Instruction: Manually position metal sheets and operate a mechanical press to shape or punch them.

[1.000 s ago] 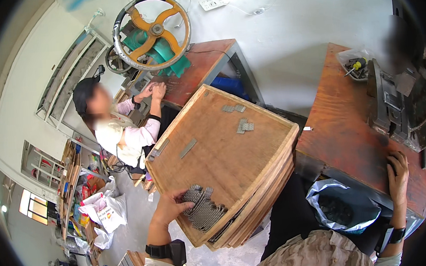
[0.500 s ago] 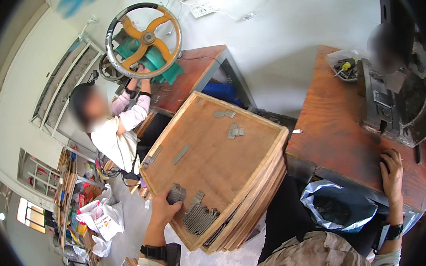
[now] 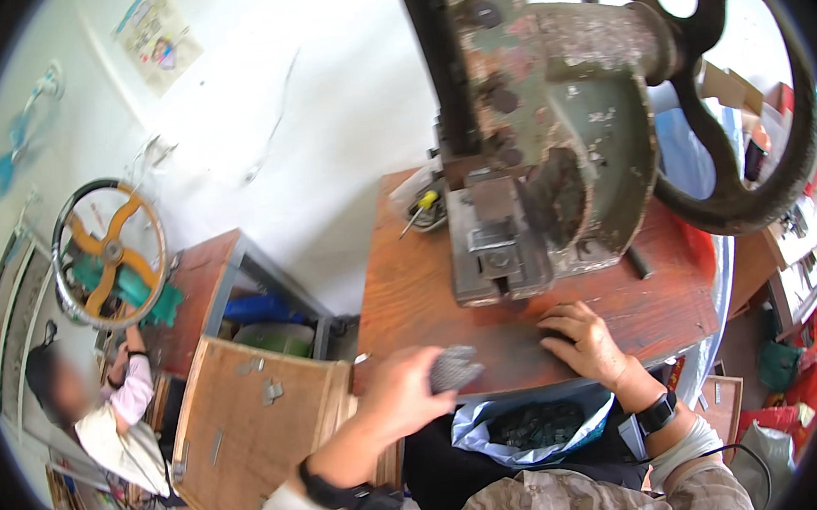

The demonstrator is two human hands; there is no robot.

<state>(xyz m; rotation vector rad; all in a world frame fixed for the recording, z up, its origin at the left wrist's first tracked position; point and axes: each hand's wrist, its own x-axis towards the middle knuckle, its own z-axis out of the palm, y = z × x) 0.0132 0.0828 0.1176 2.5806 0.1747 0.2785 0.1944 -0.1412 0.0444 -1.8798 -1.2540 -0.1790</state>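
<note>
My left hand (image 3: 401, 390) is closed around a stack of thin grey metal pieces (image 3: 454, 369), held just above the front edge of the red-brown wooden bench (image 3: 409, 288). Resting on that bench is my right hand (image 3: 585, 343), its fingers loosely bent and nothing visible in them. In front of both hands stands a worn green iron press (image 3: 601, 161), with a metal die block (image 3: 495, 249) at its base and a large dark handwheel (image 3: 794, 171) on its right side. Below the bench edge, an opened plastic bag (image 3: 471, 433) holds dark metal pieces.
A shallow wooden tray (image 3: 246, 437) with a few flat metal pieces lies left, on stacked trays. Beyond it a co-worker (image 3: 108, 428) handles a green press with a yellow-spoked wheel (image 3: 113, 249). A yellow-handled screwdriver (image 3: 427, 202) lies in a container behind the die block.
My view has swung right toward the press. My left hand has carried the metal stack from the tray to the bench front. My right hand stays on the bench.
</note>
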